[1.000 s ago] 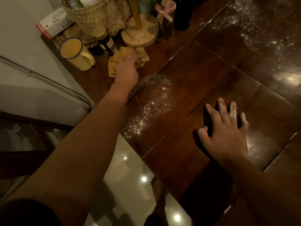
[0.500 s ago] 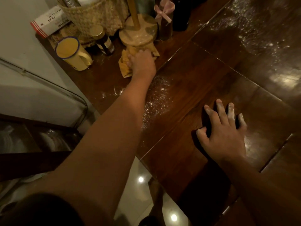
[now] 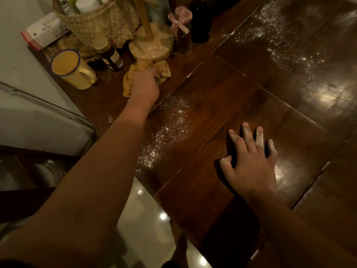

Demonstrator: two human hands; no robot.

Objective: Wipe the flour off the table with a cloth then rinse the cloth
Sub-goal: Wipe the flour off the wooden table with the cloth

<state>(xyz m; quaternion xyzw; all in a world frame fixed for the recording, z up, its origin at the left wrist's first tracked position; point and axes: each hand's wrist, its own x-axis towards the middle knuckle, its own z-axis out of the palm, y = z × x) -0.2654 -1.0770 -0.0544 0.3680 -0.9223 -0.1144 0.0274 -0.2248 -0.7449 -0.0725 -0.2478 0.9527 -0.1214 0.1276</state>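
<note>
A crumpled yellow cloth (image 3: 164,71) lies on the dark wooden table (image 3: 222,105), just in front of a round wooden stand base. My left hand (image 3: 144,86) grips the cloth and presses it down on the table. A streak of flour (image 3: 166,132) runs across the wood below that hand, toward the table's near edge. More flour (image 3: 280,39) is scattered at the far right. My right hand (image 3: 251,163) rests flat on the table with fingers spread; its fingertips are dusted white.
Behind the cloth stand a wooden stand base (image 3: 151,45), a small dark jar (image 3: 109,54), a yellow enamel mug (image 3: 72,69), a woven basket (image 3: 100,22) and a bottle with a pink bow (image 3: 181,29). A white box (image 3: 45,29) lies far left. Tiled floor (image 3: 146,213) shows below the table edge.
My left hand slid the cloth to the right, from beside the mug to in front of the wooden stand base, then drew back a little. My right hand stayed where it was.
</note>
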